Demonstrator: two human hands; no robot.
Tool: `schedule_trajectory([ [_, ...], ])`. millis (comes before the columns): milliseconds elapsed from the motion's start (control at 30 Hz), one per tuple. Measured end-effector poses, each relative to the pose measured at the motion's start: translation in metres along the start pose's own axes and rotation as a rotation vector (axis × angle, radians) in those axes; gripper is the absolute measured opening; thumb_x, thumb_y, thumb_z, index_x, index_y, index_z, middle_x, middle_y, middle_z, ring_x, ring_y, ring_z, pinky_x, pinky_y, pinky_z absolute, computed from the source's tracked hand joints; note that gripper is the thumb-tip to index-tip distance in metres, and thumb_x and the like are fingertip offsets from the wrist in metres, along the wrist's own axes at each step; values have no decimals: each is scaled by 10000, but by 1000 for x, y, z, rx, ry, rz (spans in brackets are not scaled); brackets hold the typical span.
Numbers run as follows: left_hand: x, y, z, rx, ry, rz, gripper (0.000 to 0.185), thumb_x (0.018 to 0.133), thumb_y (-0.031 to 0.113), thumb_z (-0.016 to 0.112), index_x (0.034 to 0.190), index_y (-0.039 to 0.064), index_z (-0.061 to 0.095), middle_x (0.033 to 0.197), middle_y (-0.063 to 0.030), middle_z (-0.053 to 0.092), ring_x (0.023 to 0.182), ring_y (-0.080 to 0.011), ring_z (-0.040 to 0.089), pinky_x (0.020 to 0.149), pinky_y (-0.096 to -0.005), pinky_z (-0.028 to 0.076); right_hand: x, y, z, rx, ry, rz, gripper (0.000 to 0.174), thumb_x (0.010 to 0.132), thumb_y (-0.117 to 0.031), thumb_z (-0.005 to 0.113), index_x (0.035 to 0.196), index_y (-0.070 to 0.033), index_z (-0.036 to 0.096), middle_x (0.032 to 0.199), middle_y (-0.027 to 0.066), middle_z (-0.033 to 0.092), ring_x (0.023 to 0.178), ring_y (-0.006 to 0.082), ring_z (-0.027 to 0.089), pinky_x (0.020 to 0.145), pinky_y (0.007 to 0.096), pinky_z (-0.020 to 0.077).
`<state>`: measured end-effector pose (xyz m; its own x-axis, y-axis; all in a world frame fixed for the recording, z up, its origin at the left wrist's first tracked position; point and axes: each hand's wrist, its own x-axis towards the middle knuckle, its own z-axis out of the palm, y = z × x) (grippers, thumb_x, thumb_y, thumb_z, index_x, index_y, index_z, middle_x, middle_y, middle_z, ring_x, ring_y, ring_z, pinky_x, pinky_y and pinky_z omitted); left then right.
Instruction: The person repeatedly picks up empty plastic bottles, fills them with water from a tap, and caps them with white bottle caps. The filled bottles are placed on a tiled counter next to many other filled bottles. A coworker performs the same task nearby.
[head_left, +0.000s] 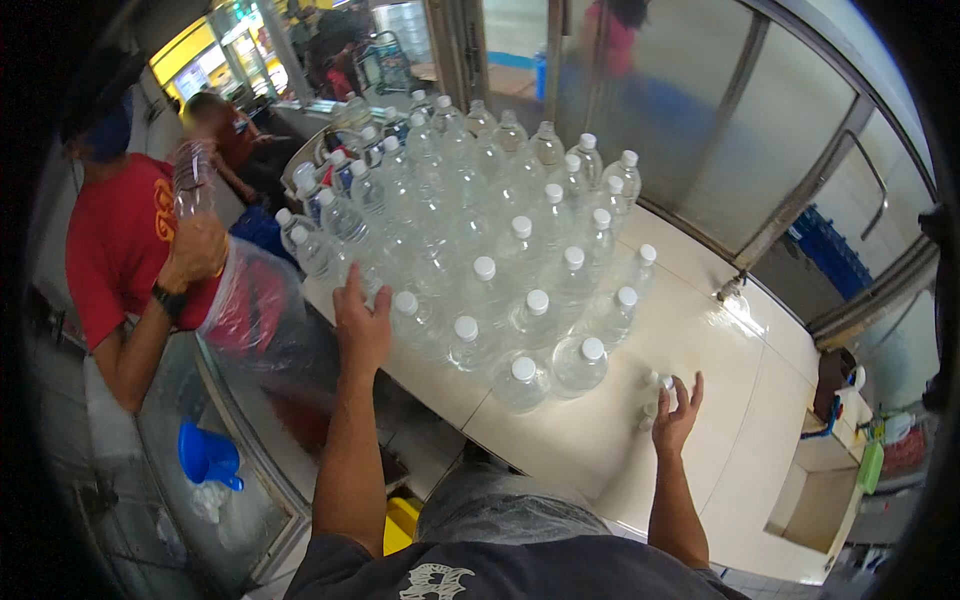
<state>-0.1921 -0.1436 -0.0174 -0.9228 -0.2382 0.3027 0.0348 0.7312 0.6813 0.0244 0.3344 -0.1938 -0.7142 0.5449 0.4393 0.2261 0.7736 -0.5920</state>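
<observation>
A large group of clear plastic bottles (469, 225) stands close together on the pale tiled counter (675, 315). White screw caps top those nearest me, while several at the back have no cap. My left hand (364, 322) is raised at the near left edge of the group, index finger extended and thumb apart, with nothing in it. Over the counter to the right of the bottles, my right hand (677, 420) has a white bottle cap (666, 382) between thumb and fingertips. A few loose caps (645, 422) lie beside that hand, partly blurred.
At left, a person in a red shirt (120, 247) holds a clear bottle (195, 176). A blue dipper (206, 450) sits in a basin there. Glass panels (675, 112) border the counter's far side. A small tap (730, 289) and a recessed basin (814, 499) are at right.
</observation>
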Motion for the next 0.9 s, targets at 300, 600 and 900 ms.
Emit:
schedule_trajectory([
  [300,46,40,7,3,-252,371,569,927,235,744,1419,2,576,1172,-214,596,1059,-395,624,944,-466,513,78,-172,-86,480,-9,57,392,872,13,758,1242,-14,631,1014,17,596,773,90,514,682,238,467],
  [600,0,11,8,-104,-210,605,517,910,194,739,1373,17,593,1211,-219,631,1150,-417,591,1017,-537,446,151,-428,74,303,-572,-825,354,779,29,752,1128,-19,714,1113,199,690,1024,417,675,862,476,567],
  [900,-10,-16,24,-236,-291,558,506,907,130,709,1383,47,559,1275,-197,626,1210,-411,565,1016,-525,415,148,-449,146,-192,-708,-784,172,828,-158,674,842,-13,764,892,243,735,870,413,740,777,502,603],
])
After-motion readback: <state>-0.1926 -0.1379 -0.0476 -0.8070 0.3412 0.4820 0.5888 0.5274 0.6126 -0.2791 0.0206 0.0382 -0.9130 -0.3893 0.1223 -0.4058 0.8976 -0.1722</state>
